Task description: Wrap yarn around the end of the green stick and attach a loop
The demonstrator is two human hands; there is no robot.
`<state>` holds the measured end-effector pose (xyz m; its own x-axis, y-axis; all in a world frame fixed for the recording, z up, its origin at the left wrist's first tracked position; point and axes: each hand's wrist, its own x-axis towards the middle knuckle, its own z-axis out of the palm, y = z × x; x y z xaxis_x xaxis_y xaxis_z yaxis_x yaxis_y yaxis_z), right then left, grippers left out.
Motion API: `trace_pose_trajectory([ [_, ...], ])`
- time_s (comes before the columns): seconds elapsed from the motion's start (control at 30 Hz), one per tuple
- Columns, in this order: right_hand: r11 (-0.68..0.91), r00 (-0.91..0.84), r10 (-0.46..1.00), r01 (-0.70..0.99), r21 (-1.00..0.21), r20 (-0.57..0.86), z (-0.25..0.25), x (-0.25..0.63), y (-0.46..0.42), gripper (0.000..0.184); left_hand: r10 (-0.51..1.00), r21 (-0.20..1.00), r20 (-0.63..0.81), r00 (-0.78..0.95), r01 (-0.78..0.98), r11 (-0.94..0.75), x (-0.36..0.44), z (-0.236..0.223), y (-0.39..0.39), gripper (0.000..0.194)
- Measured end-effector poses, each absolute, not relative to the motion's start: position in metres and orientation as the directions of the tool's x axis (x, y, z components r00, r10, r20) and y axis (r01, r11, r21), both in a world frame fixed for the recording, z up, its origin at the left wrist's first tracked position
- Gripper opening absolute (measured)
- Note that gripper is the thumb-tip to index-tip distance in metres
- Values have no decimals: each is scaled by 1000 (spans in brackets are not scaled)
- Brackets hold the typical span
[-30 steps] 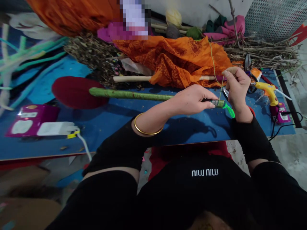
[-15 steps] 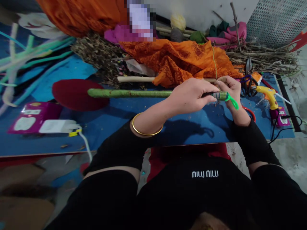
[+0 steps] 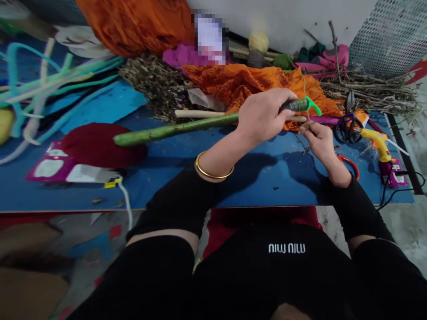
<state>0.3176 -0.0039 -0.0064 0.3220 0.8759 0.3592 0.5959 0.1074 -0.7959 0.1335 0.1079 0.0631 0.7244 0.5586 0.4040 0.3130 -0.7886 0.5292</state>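
My left hand (image 3: 262, 116) is wrapped around a green-wrapped stick (image 3: 180, 130) near its right end, above the table. A dark red oval fabric piece (image 3: 100, 144) shows at the stick's left end; whether it is fixed there I cannot tell. Bright green fuzzy cord (image 3: 314, 106) sticks out from the right end. Below that end my right hand (image 3: 320, 141) pinches a thin green yarn (image 3: 304, 86), which runs up past the stick's end toward the orange cloth (image 3: 267, 78) behind.
On the blue table (image 3: 187, 178) lie a pale stick (image 3: 196, 114), black-handled scissors (image 3: 348, 126), a yellow glue gun (image 3: 375, 140) and a red-handled tool (image 3: 350, 165). Dry twigs (image 3: 373, 86) are heaped behind. Colourful foam-like strips (image 3: 63, 80) and a purple box (image 3: 45, 169) are on the left.
My left hand has raised the stick's right end, so the stick now slants up to the right. My right hand has moved down, away from that end, with the yarn. The view has shifted slightly.
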Motion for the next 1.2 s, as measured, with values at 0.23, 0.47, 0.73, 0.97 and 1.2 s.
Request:
trace_pose_trajectory([
  [0.23,260,125,878,685,-680,461,9,299,-17,40,565,503,336,754,364,-784,141,54,113,40],
  [0.47,402,277,750,531,-746,601,13,289,-17,47,545,459,338,768,371,-807,149,33,112,33],
  [0.73,346,273,847,367,-863,456,1,278,-17,48,592,434,295,750,447,-782,153,30,105,31],
  [0.97,481,-50,659,796,-369,751,-1,268,-25,32,586,319,245,772,507,-801,154,31,99,37],
  [1.2,514,-121,656,795,-323,745,-2,268,-25,32,568,318,241,787,489,-812,157,26,99,36],
])
